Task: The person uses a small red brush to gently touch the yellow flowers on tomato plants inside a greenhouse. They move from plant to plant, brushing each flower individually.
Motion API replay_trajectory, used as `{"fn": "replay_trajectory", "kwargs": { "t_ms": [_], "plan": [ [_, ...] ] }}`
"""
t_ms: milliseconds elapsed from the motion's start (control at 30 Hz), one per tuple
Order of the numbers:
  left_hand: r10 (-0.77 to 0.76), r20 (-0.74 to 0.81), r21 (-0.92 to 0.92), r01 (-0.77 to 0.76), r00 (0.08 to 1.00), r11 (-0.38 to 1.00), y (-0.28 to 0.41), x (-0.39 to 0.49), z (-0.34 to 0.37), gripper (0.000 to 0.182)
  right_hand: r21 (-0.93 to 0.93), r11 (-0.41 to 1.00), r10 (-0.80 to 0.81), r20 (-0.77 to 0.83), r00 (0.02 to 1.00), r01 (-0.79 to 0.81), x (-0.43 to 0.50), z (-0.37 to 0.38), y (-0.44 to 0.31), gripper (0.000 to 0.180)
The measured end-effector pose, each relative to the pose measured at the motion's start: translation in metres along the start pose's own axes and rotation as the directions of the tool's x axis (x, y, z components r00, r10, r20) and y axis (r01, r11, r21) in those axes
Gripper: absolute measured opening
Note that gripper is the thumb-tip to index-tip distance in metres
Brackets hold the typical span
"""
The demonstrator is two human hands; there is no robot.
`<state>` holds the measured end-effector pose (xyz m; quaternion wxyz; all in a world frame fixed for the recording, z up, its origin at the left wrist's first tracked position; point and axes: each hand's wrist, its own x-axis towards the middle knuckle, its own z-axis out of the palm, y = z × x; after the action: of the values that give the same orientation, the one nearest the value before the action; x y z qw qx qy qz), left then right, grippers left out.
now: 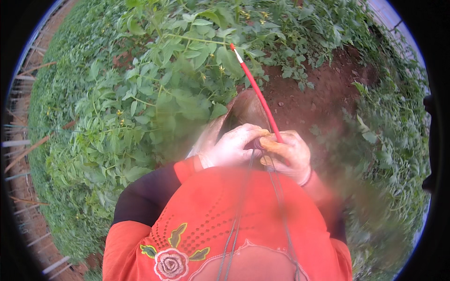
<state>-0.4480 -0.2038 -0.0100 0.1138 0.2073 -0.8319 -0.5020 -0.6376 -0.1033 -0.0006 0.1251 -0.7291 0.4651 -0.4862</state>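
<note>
In front of my chest, my left hand point(233, 146) holds a small dark ridged container point(257, 144), mostly hidden by fingers. Grey cords point(236, 224) run from it down over my red shirt. My right hand point(293, 152) grips a red-handled paintbrush point(261, 96), while its thumb and fingers also touch the container. The brush points up and away, with a pale ferrule and red-coated bristles. Its tip appears beside a leafy stem point(197, 39) in the picture; whether they touch I cannot tell. Both hands look thinly gloved, with yellow-orange stains on the fingers.
Tomato-like plants point(168, 80) with yellow flowers crowd the front and left. More foliage point(397, 151) lines the right, beside bare reddish soil point(313, 95). A pale brown sheet-like thing point(248, 105) is partly hidden beyond my hands. Wooden stakes point(30, 152) stand at far left.
</note>
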Motion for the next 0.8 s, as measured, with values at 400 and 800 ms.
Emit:
{"fn": "replay_trajectory", "kwargs": {
  "t_ms": [400,800],
  "plan": [
    [0.227,0.172,-0.024,-0.227,0.959,0.974,0.002,-0.06,0.018,0.049,-0.412,0.9,-0.037,-0.397,0.917,-0.142,-0.067,0.057,-0.078,0.025],
    [0.309,-0.048,0.143,-0.299,0.95,0.943,-0.009,-0.241,-0.022,0.05,-0.404,0.852,0.092,-0.512,0.854,-0.334,-0.094,0.18,-0.228,0.03]
  ]
}}
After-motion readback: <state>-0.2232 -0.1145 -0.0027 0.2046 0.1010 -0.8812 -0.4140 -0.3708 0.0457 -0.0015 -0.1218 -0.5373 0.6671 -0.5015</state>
